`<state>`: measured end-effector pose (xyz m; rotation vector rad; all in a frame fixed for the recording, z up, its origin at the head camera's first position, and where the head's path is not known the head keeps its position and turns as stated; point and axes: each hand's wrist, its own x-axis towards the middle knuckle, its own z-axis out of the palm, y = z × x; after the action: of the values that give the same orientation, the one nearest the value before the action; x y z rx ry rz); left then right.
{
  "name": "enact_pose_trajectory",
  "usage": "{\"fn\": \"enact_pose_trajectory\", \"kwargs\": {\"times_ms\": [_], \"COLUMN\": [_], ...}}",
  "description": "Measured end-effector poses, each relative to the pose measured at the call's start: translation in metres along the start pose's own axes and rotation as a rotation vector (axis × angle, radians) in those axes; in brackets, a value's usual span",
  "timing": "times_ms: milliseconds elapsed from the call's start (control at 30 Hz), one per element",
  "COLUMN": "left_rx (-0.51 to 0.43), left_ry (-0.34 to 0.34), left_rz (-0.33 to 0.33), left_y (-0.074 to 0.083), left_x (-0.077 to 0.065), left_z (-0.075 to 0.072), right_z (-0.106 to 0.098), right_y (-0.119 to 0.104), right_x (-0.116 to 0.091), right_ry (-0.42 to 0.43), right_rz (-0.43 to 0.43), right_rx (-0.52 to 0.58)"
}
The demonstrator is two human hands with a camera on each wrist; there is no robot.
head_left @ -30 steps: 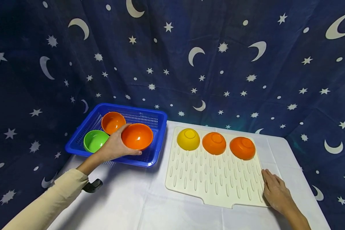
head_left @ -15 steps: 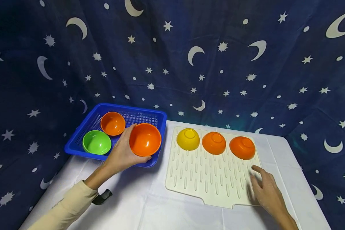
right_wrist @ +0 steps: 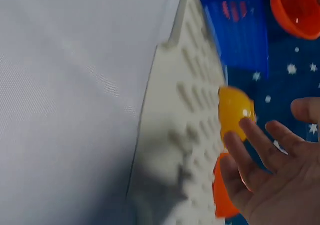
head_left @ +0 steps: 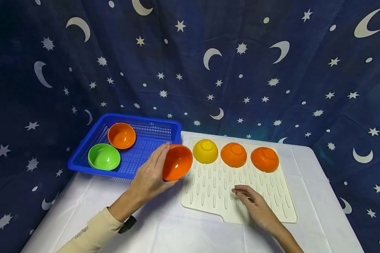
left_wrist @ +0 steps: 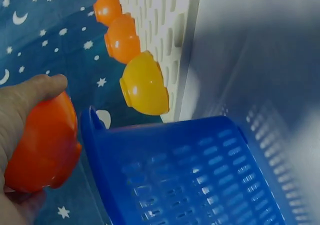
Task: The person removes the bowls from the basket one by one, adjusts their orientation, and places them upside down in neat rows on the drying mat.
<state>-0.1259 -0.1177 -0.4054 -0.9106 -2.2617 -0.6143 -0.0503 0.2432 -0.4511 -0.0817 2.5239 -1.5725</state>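
My left hand (head_left: 149, 175) grips an orange bowl (head_left: 178, 162) by its sides, thumb at the near edge and fingers at the far edge. The bowl is tilted, its inside facing me, between the basket and the mat. In the left wrist view the same orange bowl (left_wrist: 44, 142) shows its outside and foot. Over the white ribbed draining mat (head_left: 209, 196) hovers my right hand (head_left: 256, 207), holding nothing, fingers loosely extended. Upside down along the mat's far edge sit a yellow bowl (head_left: 205, 151) and two orange bowls, one in the middle (head_left: 233, 155) and one at right (head_left: 264, 159).
A blue perforated basket (head_left: 158, 121) stands at the left with a green bowl (head_left: 104, 157) and an orange bowl (head_left: 121, 136) inside, both upright. A white cloth (head_left: 164, 232) covers the table. Behind hangs a dark blue curtain (head_left: 190, 52) with moons and stars.
My left hand has lifted the orange bowl out of the basket and carried it right, toward the mat. My right hand has left the mat's right edge and moved left over it.
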Motion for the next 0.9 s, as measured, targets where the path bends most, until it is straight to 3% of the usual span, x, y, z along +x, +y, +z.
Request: {"fn": "enact_pose_trajectory", "kwargs": {"times_ms": [133, 333, 500, 633, 767, 900], "left_rx": [0.059, 0.113, 0.138, 0.138, 0.111, 0.117], "left_ry": [0.005, -0.048, -0.104, -0.053, -0.012, -0.046], "left_rz": [0.149, 0.362, 0.499, 0.619, 0.686, 0.696], "left_y": [0.008, 0.019, 0.026, 0.032, 0.037, 0.042], "left_x": [0.001, -0.004, -0.010, -0.013, -0.015, -0.019], "left_z": [0.010, 0.025, 0.034, 0.041, 0.046, 0.050], "right_z": [0.016, 0.042, 0.053, 0.056, 0.058, 0.060], "right_y": [-0.008, -0.016, -0.023, -0.027, -0.024, -0.018], "right_x": [0.005, 0.010, 0.017, 0.021, 0.022, 0.023], "right_ry": [-0.098, -0.204, -0.286, -0.388, -0.428, -0.444], "right_rz": [-0.011, -0.061, -0.161, -0.181, -0.170, -0.153], "right_rx": [0.088, 0.059, 0.222, 0.360, 0.384, 0.411]}}
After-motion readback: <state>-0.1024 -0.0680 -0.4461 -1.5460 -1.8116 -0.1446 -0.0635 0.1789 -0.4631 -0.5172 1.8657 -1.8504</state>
